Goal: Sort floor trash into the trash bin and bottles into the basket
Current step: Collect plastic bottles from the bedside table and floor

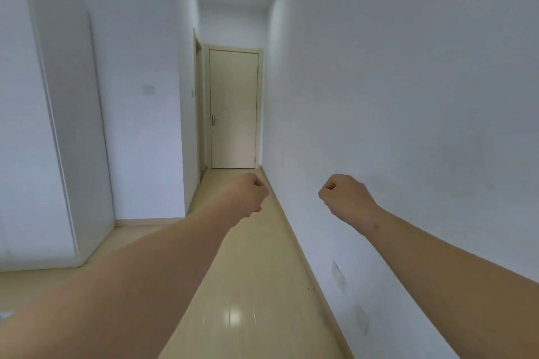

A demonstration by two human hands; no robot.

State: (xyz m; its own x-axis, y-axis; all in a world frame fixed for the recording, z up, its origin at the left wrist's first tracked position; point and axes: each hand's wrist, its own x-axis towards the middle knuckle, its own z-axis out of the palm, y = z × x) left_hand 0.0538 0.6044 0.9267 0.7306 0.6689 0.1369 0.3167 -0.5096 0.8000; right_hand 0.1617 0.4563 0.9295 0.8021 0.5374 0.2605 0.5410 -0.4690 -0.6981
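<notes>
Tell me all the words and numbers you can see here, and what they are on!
No words, numbers or signs can be read here.
The door, the cupboard and the floor show no writing.
The small plate on the left wall is too blurred to tell.
The left hand and right hand are fists holding nothing with a label.

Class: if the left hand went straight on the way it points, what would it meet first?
Nothing nearby: ahead of the left hand the way looks free until the closed door, though depth is unclear.
</notes>
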